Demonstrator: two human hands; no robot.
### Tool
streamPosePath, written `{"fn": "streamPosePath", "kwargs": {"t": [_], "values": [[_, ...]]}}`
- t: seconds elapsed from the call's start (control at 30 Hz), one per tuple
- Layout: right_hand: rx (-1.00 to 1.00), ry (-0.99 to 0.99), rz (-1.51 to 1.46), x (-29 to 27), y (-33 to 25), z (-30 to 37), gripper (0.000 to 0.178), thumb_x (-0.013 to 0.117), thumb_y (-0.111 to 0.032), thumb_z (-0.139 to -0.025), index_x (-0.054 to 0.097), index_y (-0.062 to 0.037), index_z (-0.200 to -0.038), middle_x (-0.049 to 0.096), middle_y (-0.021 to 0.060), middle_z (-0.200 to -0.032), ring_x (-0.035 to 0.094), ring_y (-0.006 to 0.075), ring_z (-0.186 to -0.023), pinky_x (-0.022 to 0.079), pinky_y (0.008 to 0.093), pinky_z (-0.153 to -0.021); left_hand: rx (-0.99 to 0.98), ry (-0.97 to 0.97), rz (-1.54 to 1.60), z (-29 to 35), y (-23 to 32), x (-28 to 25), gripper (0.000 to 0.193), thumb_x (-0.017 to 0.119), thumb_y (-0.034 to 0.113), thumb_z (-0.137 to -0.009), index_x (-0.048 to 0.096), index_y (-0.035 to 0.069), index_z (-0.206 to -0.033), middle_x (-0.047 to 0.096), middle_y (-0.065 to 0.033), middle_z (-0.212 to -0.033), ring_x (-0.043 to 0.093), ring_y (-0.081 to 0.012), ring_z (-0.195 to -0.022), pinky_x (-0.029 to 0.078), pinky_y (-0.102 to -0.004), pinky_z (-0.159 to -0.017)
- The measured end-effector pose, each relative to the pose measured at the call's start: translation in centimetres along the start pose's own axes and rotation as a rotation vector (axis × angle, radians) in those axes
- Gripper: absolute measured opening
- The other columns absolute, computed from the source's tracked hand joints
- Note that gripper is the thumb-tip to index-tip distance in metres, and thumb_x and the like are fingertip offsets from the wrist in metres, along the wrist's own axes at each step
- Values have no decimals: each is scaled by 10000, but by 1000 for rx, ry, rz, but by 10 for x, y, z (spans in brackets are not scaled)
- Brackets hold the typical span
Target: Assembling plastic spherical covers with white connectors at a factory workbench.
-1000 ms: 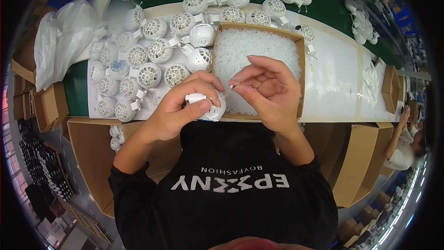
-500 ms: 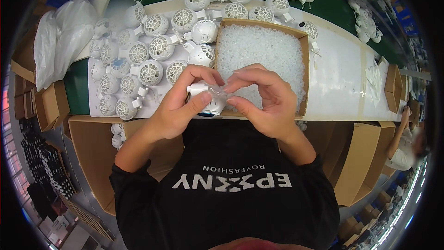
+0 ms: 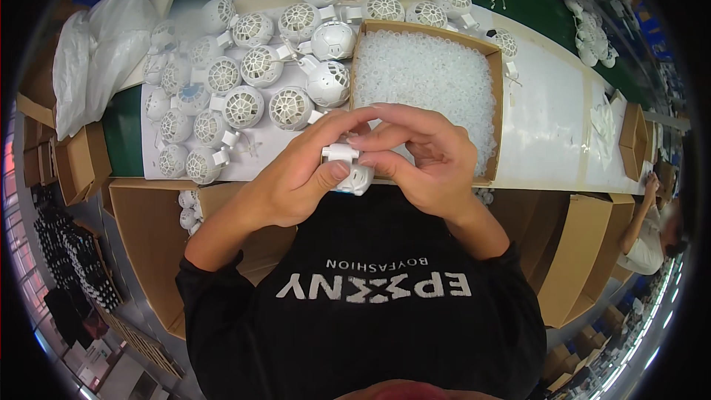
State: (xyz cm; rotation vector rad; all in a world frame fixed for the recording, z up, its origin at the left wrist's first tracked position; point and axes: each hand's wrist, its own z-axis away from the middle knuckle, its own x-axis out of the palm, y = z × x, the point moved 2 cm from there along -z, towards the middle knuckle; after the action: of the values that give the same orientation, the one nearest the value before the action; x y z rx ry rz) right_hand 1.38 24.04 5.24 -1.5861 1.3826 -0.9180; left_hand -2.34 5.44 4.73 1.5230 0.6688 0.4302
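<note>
Near the table's front edge, my left hand [image 3: 300, 178] is closed around a small white fan housing [image 3: 360, 179], thumb on its near side. The housing's short squared neck [image 3: 341, 152] now points up between the hands, and a bit of blue shows at its lower edge. My right hand [image 3: 426, 152] is bent in a pinch, thumb and fingertips against the neck; anything small between them is hidden. Just beyond my right hand stands a shallow cardboard box [image 3: 498, 96] full of tiny clear plastic rings [image 3: 422, 74].
Many round white grilled fan housings [image 3: 243, 107] cover the table's left and back. A clear plastic bag [image 3: 104, 52] hangs at the left. Open cartons [image 3: 148, 252] stand below the table edge. A person [image 3: 644, 237] sits far right.
The housing has turned in my left hand, so its neck points upward instead of left. My right fingertips have moved in from beside it onto the neck.
</note>
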Motion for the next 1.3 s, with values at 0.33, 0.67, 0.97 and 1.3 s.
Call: {"fn": "streamPosePath", "kwargs": {"t": [0.33,0.67,0.97,1.3], "values": [[-245,-181,354,-2,-23,-14,400,709,133,-737,669,61,-1128,736,162,-909,712,223,-750,583,315,-647,-358,-240,820,5,-6,5,673,434,451,-1048,310,-30,-1503,507,-146,-1348,508,-236,-1251,378,-358,-1081],[-117,-70,428,-11,-23,-17,427,719,94,-717,682,24,-1137,722,137,-879,705,228,-780,571,325,-699,-284,-61,534,2,-8,10,633,427,388,-1056,250,23,-1541,383,-151,-1485,429,-287,-1371,342,-399,-1147],[119,-285,825,-40,17,6,358,744,25,-750,706,-64,-1095,662,128,-840,628,280,-722,514,349,-681,-72,-256,1402,1,-6,-1,589,438,258,-1048,217,53,-1553,353,-188,-1518,429,-412,-1355,412,-508,-1085],[167,-152,750,-40,13,11,312,739,51,-765,700,-38,-1062,666,119,-831,631,248,-713,515,333,-640,-201,-89,984,11,-31,-6,610,499,428,-1006,415,22,-1454,532,-202,-1334,580,-375,-1204,500,-462,-999]]}}
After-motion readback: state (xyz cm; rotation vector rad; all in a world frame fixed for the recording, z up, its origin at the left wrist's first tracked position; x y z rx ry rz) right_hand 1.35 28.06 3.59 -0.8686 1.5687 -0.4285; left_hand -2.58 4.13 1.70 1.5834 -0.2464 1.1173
